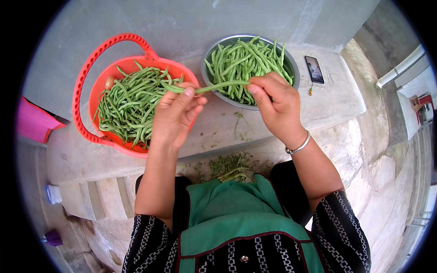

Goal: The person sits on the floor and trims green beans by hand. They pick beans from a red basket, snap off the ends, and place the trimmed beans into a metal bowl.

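One long green bean (221, 85) stretches level between my two hands. My left hand (176, 105) pinches its left part between thumb and fingers, over the right side of a red plastic basket (191, 76) heaped with green beans (132, 104). At the bean's other end, my right hand (276, 101) grips the tip with thumb and bent forefinger. Just behind that hand stands a round metal basin (295, 68), filled with more green beans (241, 61); the hand covers part of its front right rim. A silver bracelet circles my right wrist.
Both containers stand on a concrete ledge (332, 107) against a grey wall. A phone (314, 69) lies right of the basin. Bean scraps (230, 166) are piled on the ground before my knees, with bits on the ledge. A pink object (36, 120) is at far left.
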Available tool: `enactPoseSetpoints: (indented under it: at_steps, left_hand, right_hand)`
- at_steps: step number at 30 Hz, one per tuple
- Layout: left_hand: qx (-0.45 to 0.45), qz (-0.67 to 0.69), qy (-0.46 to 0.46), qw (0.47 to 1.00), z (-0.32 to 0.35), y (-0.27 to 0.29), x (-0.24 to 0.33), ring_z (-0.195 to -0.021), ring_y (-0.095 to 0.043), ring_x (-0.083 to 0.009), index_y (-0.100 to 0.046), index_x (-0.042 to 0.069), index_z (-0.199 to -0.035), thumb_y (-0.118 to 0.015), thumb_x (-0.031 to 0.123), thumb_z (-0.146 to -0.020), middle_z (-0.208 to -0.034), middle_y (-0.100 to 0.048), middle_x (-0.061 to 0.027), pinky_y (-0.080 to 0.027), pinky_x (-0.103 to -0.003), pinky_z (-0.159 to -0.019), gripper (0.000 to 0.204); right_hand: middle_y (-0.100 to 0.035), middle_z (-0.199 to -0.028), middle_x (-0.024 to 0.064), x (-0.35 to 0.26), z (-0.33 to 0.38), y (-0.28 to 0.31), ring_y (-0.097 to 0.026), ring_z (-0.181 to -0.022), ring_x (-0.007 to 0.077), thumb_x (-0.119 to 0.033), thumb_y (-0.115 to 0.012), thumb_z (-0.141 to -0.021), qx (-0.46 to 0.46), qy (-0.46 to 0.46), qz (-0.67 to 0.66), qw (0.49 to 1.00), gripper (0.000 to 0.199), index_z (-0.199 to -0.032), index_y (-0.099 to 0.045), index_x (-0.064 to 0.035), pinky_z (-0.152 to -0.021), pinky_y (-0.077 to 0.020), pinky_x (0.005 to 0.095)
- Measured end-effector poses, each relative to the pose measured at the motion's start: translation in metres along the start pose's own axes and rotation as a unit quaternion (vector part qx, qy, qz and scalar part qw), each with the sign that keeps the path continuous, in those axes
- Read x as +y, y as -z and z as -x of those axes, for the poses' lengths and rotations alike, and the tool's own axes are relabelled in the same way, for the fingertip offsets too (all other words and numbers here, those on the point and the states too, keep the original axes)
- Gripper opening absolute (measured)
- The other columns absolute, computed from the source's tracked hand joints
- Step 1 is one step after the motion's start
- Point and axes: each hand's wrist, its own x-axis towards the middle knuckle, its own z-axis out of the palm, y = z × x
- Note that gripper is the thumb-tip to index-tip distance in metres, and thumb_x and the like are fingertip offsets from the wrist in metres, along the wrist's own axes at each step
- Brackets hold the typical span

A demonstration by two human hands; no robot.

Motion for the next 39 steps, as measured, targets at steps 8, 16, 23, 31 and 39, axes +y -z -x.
enactPoseSetpoints:
  at_steps: [8, 16, 23, 31, 39]
  left_hand:
    - [-0.033, 0.256, 0.142, 0.956, 0.003, -0.025, -0.054, -0.089, -0.066, -0.0143, -0.058, 0.005, -0.1, -0.058, 0.008, -0.091, -0.096, -0.066, -0.0087, -0.058, -0.022, -0.073, 0.009]
    - [0.018, 0.213, 0.068, 0.975, -0.005, -0.01, -0.047, -0.085, -0.066, -0.0116, -0.06, 0.007, -0.098, -0.06, 0.013, -0.091, -0.096, -0.067, -0.0066, -0.057, -0.021, -0.07, 0.009]
    - [0.02, 0.164, 0.095, 0.982, -0.005, -0.016, -0.064, -0.086, -0.064, -0.0107, -0.06, 0.008, -0.101, -0.063, 0.014, -0.09, -0.092, -0.066, -0.0032, -0.054, -0.021, -0.072, 0.013]
    - [0.054, 0.048, 0.114, 0.991, -0.007, -0.009, -0.042, -0.087, -0.064, -0.0147, -0.057, 0.005, -0.113, -0.056, 0.015, -0.094, -0.103, -0.064, -0.0063, -0.053, -0.024, -0.071, 0.022]
    - [0.147, -0.475, -0.091, 0.863, -0.011, 0.076, 0.037, -0.077, -0.061, -0.014, -0.061, 0.002, -0.104, -0.059, 0.008, -0.089, -0.093, -0.065, -0.006, -0.049, -0.026, -0.069, 0.016]
  right_hand:
    - [-0.057, -0.077, 0.0002, 0.0, 0.011, -0.007, -0.049, -0.07, 0.0093, -0.013, -0.061, -0.09, -0.018, -0.246, -0.313, 0.917, 0.015, -0.096, -0.063, -0.0003, -0.061, -0.0415, 0.0232]
    - [-0.059, -0.105, 0.0104, 0.018, 0.033, -0.016, -0.059, -0.096, 0.0182, -0.014, -0.064, -0.086, -0.198, -0.066, -0.104, 0.972, 0.026, -0.11, -0.061, -0.0029, -0.083, -0.0476, 0.0294]
    - [-0.06, -0.106, 0.0104, 0.012, 0.032, -0.037, -0.058, -0.094, 0.0139, -0.015, -0.057, -0.092, -0.085, -0.194, -0.307, 0.928, 0.024, -0.109, -0.06, 0.0018, -0.08, -0.0485, 0.026]
    - [-0.066, -0.084, 0.0052, 0.065, -0.017, -0.017, -0.063, -0.075, 0.0112, -0.015, -0.048, -0.096, -0.027, -0.311, -0.25, 0.917, 0.023, -0.111, -0.06, -0.0009, -0.067, -0.0509, 0.0249]
    - [-0.068, -0.096, 0.0157, 0.186, -0.044, 0.03, -0.064, -0.088, 0.033, -0.028, -0.054, -0.09, -0.021, -0.242, 0.255, 0.936, 0.038, -0.119, -0.059, -0.0039, -0.077, -0.05, 0.0382]
